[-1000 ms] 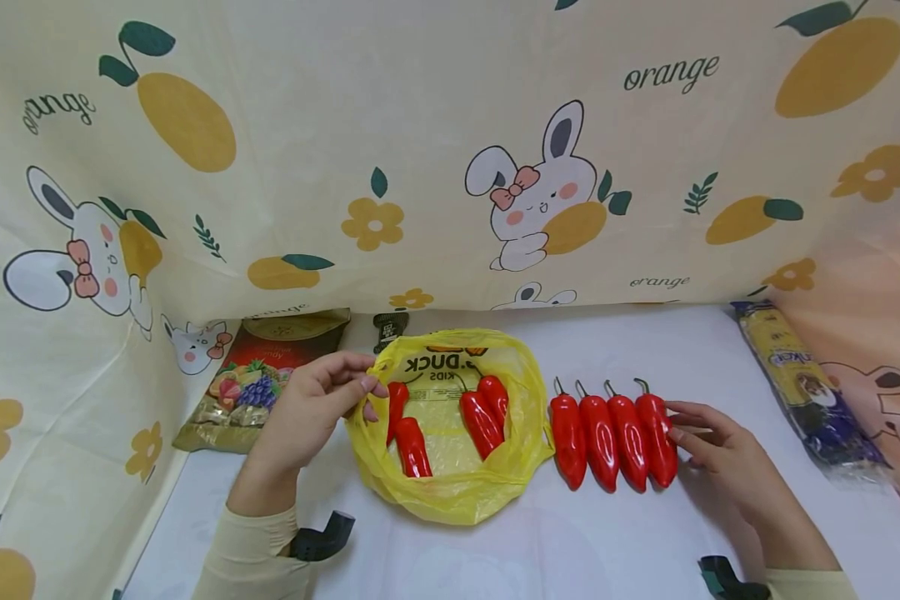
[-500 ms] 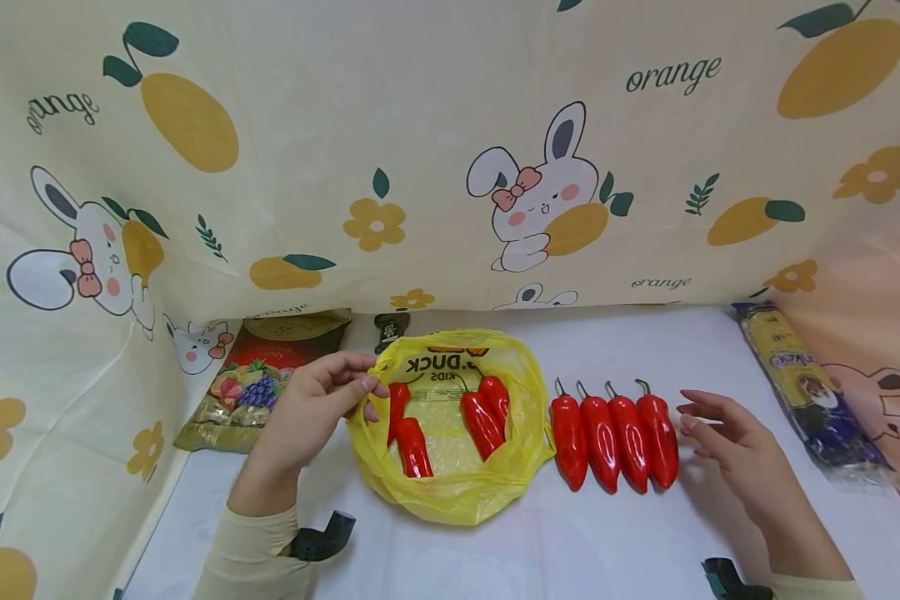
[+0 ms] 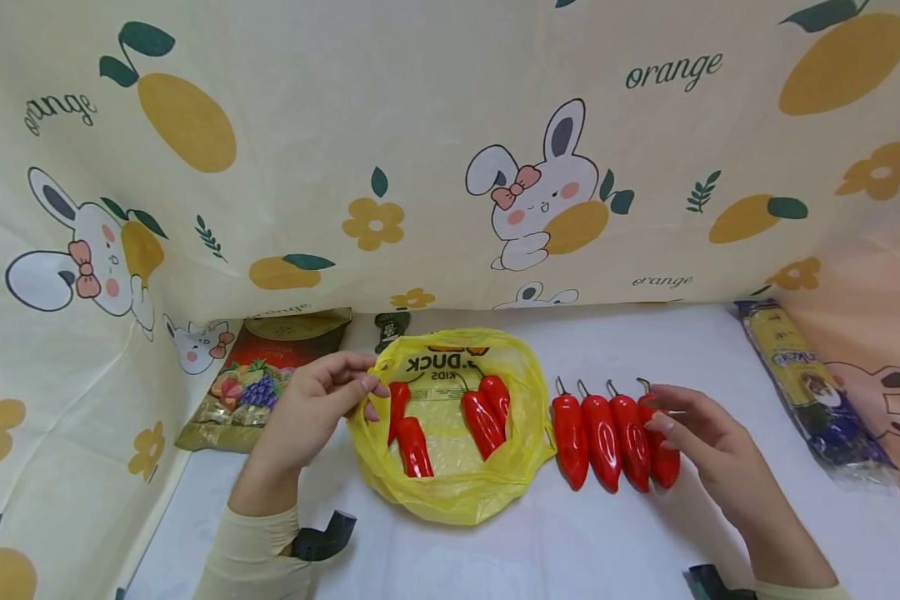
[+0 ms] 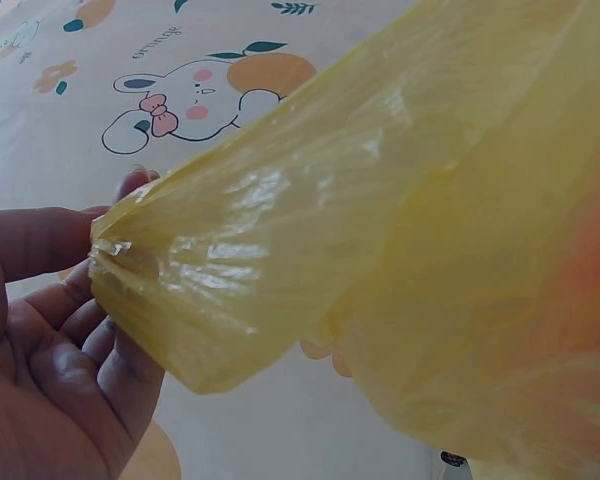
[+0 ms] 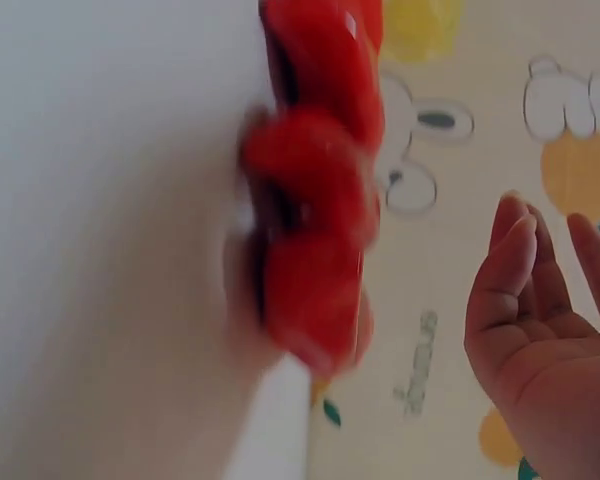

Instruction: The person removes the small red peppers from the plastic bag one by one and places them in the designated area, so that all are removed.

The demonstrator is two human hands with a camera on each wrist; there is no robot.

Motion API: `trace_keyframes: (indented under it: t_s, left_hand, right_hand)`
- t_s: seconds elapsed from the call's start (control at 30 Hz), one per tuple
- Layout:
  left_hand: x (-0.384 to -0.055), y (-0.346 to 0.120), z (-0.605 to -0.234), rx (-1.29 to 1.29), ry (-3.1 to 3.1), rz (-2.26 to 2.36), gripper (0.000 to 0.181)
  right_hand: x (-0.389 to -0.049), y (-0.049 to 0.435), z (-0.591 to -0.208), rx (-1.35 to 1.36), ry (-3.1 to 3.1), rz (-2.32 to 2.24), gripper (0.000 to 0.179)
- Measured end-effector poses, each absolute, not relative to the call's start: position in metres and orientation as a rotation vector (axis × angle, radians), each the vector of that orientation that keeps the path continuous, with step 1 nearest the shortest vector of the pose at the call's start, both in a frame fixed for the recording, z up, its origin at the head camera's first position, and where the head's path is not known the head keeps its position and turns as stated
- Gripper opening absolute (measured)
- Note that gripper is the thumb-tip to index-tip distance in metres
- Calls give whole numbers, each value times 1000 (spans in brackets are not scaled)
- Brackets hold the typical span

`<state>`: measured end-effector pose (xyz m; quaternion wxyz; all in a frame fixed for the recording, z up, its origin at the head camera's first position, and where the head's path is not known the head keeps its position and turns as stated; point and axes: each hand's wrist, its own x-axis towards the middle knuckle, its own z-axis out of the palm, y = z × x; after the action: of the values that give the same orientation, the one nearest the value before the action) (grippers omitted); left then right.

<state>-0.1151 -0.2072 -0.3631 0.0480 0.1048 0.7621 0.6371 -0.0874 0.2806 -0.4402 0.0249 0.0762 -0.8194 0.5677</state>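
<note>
At the middle of the table stands a yellow plastic bag (image 3: 450, 504), its mouth spread wide, with several red chili peppers (image 3: 482, 423) inside. My left hand (image 3: 318, 408) pinches the left rim of the bag; the left wrist view shows the gathered yellow film (image 4: 210, 270) between thumb and fingers. Right of the bag, several more chili peppers lie in a row, stems pointing away. Over the rightmost chili pepper (image 3: 663, 467) is my right hand (image 3: 712, 442), partly covering it. The right wrist view shows that hand (image 5: 550, 350) holding nothing, its fingers apart from the blurred peppers (image 5: 315, 290).
A red and gold candy packet (image 3: 251, 375) lies behind my left hand. A small black wrapped item (image 3: 390, 331) sits behind the bag. To the far right lies a yellow and blue packet (image 3: 810, 383). A printed cloth (image 3: 435, 125) hangs at the back.
My right hand first drew back to the right from the rightmost chili pepper, then came left again over it. My left hand stays at the bag rim.
</note>
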Motion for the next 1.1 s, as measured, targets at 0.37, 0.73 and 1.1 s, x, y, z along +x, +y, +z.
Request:
trace_keyframes:
  t_s: [0.37, 0.73, 1.1]
  left_hand:
    - [-116, -208, -363, 333, 2331, 1948, 22]
    - [-116, -208, -364, 336, 2321, 1953, 23]
    - [-116, -207, -365, 343, 2312, 1951, 23]
  right_hand:
    - [-86, 223, -442, 468, -2468, 2071, 41]
    - [-91, 171, -445, 763, -2419, 2281, 41]
    - [-100, 126, -438, 857, -2430, 2356, 43]
